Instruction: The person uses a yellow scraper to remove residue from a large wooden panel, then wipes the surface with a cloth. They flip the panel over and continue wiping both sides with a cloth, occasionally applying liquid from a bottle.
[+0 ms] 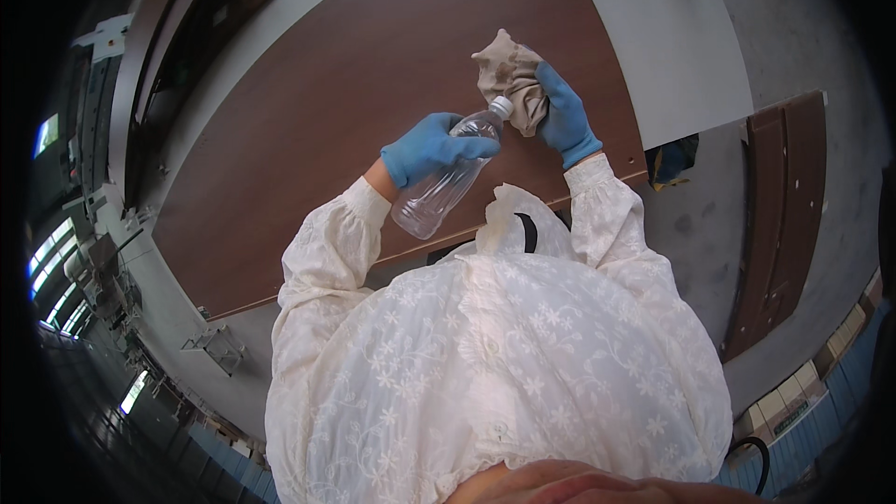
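Observation:
Both of my hands wear blue gloves and are raised over a brown wooden board (373, 56). In my left hand (434, 149) is a clear plastic bottle (434, 201), tilted so that its white cap (502, 107) points up and to the right. My fingers wrap round the bottle's upper part. A crumpled beige cloth (511, 75) with darker damp-looking patches is gripped in my right hand (565, 117). The cloth hangs just beyond the cap; whether the two touch I cannot tell. The bottle looks see-through, and I cannot make out any liquid inside.
The board's near edge runs just in front of my body. To the right, a dark bundle (674, 163) lies by the board's corner, and more brown panels (779, 215) stand on the grey floor (691, 233). Further brown panels (163, 47) and a metal frame (219, 345) are at the left.

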Available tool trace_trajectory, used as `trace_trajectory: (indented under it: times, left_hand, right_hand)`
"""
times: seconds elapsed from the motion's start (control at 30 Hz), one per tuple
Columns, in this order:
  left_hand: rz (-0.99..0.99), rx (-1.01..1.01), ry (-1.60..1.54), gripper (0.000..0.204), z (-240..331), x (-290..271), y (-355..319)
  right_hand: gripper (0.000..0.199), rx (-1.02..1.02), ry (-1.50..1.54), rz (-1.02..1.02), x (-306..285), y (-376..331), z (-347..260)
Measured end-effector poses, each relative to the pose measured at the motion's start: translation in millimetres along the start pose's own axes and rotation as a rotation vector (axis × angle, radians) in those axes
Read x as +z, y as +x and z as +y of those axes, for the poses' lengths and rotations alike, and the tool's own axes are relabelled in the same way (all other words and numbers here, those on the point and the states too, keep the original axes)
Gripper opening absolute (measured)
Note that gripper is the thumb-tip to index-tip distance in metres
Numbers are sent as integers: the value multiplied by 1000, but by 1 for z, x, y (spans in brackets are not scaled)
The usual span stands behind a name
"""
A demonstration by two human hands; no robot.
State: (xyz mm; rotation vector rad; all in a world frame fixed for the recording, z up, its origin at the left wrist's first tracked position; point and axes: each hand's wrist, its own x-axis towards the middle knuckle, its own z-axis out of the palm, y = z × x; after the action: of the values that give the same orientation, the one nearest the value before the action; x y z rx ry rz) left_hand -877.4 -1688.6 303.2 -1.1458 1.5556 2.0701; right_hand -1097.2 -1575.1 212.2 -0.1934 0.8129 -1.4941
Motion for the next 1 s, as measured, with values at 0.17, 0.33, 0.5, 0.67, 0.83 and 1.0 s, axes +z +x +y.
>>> trace_trajectory:
  times: [0.17,0.33,0.5,0.67,0.83,1.0]
  left_hand:
    - [-57,-23,31,64,0,7,16]
    - [-45,-70,51,60,4,8,24]
    - [-76,-64,48,60,12,10,29]
    - [-105,-58,57,62,13,10,36]
    - [-159,-30,124,70,10,6,41]
    - [-169,-30,148,67,4,2,43]
  right_hand:
    - [60,-41,-12,33,-13,-4,-6]
    - [62,-72,-125,48,-24,-6,-11]
    - [61,-47,-212,61,-29,-8,-15]
    - [61,-24,-223,39,-28,-8,-16]
    - [62,-12,-195,20,-32,-8,-13]
    - [64,28,-142,45,-38,-7,-9]
